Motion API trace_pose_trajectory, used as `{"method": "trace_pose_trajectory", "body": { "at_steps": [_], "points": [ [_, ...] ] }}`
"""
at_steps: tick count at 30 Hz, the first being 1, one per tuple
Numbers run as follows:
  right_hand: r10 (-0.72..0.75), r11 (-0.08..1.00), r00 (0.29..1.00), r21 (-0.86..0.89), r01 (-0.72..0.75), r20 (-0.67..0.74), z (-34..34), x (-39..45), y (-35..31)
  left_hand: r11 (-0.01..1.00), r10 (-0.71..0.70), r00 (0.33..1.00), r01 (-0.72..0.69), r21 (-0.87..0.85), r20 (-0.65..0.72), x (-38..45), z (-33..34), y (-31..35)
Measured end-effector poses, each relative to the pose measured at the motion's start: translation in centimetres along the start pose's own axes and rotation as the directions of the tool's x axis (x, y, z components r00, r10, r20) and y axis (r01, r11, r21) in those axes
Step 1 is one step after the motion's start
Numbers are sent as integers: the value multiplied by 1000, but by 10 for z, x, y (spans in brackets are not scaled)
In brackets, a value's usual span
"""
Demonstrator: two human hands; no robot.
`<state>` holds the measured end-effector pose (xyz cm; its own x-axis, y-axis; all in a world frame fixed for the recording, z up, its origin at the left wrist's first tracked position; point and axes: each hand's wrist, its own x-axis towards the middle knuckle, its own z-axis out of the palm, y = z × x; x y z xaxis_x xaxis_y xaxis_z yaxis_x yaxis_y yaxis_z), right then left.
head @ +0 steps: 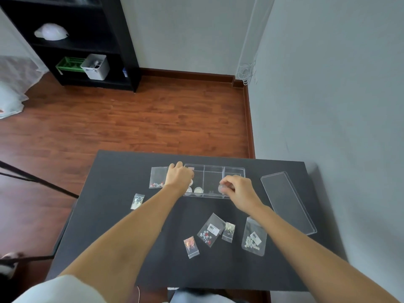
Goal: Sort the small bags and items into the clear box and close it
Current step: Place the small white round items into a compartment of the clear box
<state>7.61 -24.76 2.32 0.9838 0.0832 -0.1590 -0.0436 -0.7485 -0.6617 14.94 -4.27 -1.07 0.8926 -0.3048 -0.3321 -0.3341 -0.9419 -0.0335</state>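
A clear box (213, 169) with three compartments lies open at the far middle of the black table (113, 215). Small round items (198, 190) sit in its left compartment. My left hand (179, 174) rests curled on the box's left end. Over the right compartment, my right hand (237, 189) pinches a small round clear item (222, 188). The clear lid (287, 201) lies to the right of the box. Small bags of beads lie about: one (157, 177) left of the box, one (137, 201) nearer left, and several (210, 230) in front.
The table's far edge runs just behind the box, with wooden floor beyond. A grey wall stands close on the right. A black shelf (122, 40) with a white bin and a green basket stands far left. Black stand legs (37, 182) cross the floor at left.
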Motion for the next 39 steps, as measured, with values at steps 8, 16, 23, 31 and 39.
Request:
{"method": "trace_pose_trajectory", "body": {
  "at_steps": [8, 16, 23, 31, 39],
  "points": [
    [-27, 1000, 999, 1, 27, 20, 2, 11, 0, 997, -5, 1000, 6, 75, -18, 2, 2, 4],
    [-30, 999, 999, -24, 31, 34, 1, 21, -7, 975, -38, 981, -7, -224, -193, -19, 6, 0],
    [-57, 998, 998, -33, 59, 32, 19, 38, -29, 853, -249, 948, 117, -509, -199, -66, 26, -10],
    [-28, 989, 991, -140, 46, 129, 46, 60, -44, 740, -348, 929, 187, -646, -130, -73, 28, -2],
    [23, 912, 982, -406, 55, 186, 60, 75, -47, 760, -401, 908, 254, -598, -123, -71, 31, 1]
  ]
}}
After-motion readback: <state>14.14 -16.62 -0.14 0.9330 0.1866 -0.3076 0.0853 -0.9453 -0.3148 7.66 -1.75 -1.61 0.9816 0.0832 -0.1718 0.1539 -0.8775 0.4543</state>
